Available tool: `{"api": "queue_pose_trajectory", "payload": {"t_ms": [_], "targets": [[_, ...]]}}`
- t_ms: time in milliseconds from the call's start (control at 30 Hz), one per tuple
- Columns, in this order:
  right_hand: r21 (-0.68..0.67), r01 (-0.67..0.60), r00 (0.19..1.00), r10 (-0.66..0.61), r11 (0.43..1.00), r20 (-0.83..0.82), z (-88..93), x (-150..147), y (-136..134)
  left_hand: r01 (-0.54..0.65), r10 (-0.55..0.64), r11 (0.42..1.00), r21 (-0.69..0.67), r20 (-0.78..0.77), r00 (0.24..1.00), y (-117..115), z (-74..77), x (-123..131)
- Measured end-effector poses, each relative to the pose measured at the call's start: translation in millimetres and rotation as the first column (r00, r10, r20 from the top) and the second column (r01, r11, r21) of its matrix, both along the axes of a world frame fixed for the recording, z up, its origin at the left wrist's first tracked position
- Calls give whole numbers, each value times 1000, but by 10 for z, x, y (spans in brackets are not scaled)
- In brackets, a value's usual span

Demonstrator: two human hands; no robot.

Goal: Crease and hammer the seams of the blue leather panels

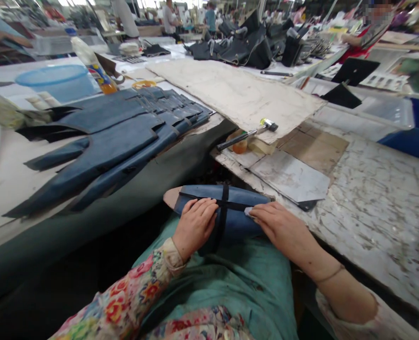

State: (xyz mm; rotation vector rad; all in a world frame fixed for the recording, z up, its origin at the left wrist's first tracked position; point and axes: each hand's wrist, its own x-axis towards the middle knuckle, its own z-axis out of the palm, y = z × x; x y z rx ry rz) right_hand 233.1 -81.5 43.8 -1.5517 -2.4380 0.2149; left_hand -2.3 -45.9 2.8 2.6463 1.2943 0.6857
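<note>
Across my lap lies a blue leather-like piece with a beige pointed end on the left. Two dark bands cross on its upper face. My left hand rests on it left of the crossing, fingers stretched out flat along the lengthwise band. Toward the right end, my right hand has its fingertips pinched on a small whitish piece, pressed to the same band. What this small piece is cannot be made out. The underside of the blue piece is hidden.
Overlapping blue pieces cover the left table. A hammer lies by a small orange-brown pot on the right table, near cardboard. Behind are a bottle, a blue basin, black bags and several people.
</note>
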Motion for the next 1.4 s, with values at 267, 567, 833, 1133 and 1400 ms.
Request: {"api": "queue_pose_trajectory", "payload": {"t_ms": [267,567,833,1133,1400], "targets": [[75,-130,984,138,989,-114,99,-440,198,-10,10,999,39,3,1000,6,1,-87],[4,-191,967,189,982,-173,-165,-639,498,-28,29,999,43,-16,999,62,-38,-291],[12,-245,963,245,969,-110,-133,-963,629,-129,133,987,98,-39,990,125,-64,-568],[32,-312,950,313,950,-25,-123,-1297,783,-263,263,965,-3,34,964,164,-117,-871],[91,-363,929,367,927,-43,-199,-1465,851,-294,299,954,-57,136,945,134,-245,-867]]}}
